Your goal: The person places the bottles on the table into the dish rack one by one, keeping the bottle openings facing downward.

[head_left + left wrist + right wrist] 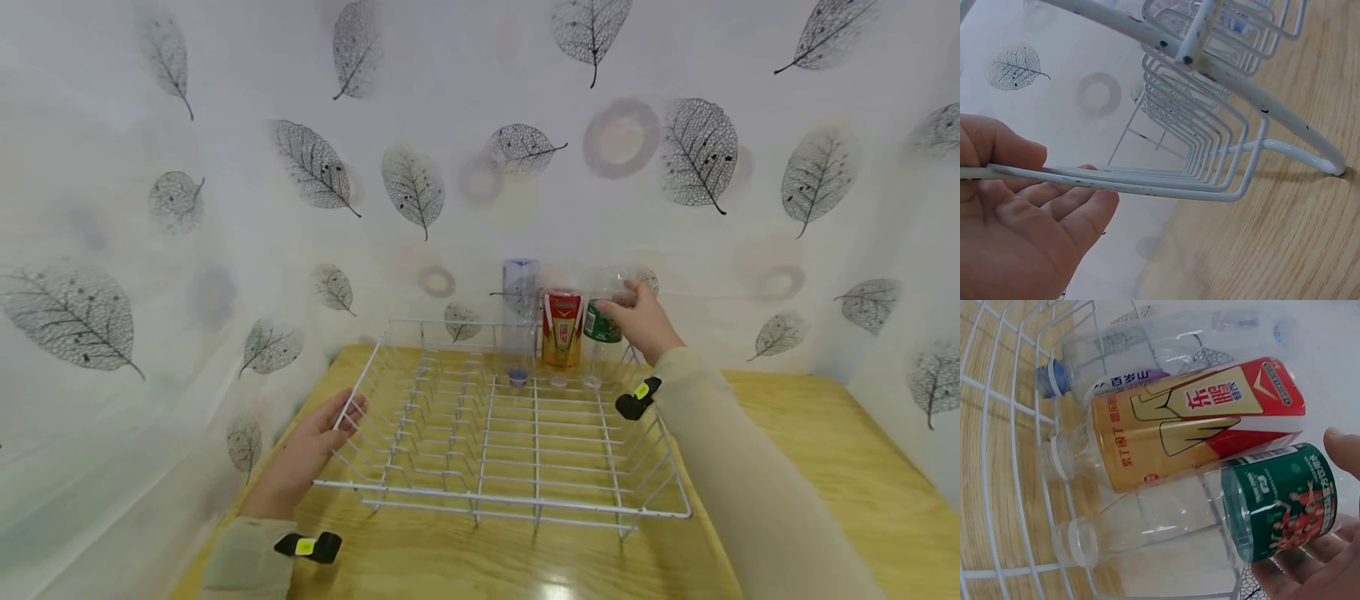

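A white wire dish rack [510,499] stands on the wooden table. My left hand [318,435] holds its left side, thumb over the rim wire [1147,186] and fingers beneath in the left wrist view. At the back right of the rack, my right hand [647,323] grips a clear plastic bottle with a green label [602,323], which stands upside down, neck on the wires. The thumb is near its base; the fingers go behind the label. Beside it, also inverted, are a bottle with a red and gold label [1191,419] and a clear bottle with a blue cap [1052,378].
Yellowish wooden tabletop [787,450] extends to the right of the rack and in front of it. A pale curtain [487,208] printed with leaves hangs close behind and along both sides. Upright wire dividers [465,408] line the rack's left half.
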Demonstrator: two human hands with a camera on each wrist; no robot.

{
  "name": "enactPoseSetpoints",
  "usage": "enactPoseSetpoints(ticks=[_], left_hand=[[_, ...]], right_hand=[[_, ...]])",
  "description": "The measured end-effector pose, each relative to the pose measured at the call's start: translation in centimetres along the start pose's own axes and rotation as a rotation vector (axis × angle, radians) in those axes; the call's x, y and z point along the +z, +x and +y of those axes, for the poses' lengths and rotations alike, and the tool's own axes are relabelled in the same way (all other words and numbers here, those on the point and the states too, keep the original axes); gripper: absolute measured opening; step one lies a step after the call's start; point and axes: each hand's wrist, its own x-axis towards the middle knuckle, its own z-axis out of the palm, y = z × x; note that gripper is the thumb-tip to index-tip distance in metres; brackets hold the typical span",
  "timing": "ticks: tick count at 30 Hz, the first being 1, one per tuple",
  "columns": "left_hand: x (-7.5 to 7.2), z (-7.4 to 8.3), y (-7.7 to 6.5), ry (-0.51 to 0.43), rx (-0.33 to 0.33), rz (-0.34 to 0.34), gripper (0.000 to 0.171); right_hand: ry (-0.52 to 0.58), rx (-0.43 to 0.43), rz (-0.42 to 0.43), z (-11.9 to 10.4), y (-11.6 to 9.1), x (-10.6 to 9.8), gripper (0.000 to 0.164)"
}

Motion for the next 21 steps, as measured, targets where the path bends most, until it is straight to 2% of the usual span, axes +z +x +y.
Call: enactPoseSetpoints(ticks=[8, 21], left_hand=[[-0.02, -0.02, 0.01, 0.009, 0.020, -0.014, 0.067], [-0.13, 0.09, 0.42, 0.017, -0.022, -0.002, 0.069]], right_hand=[[-0.036, 0.040, -0.002, 0.99, -0.12, 0.25, 0.093], [-0.053, 0.036, -0.012, 0.88, -0.31, -0.14, 0.096]])
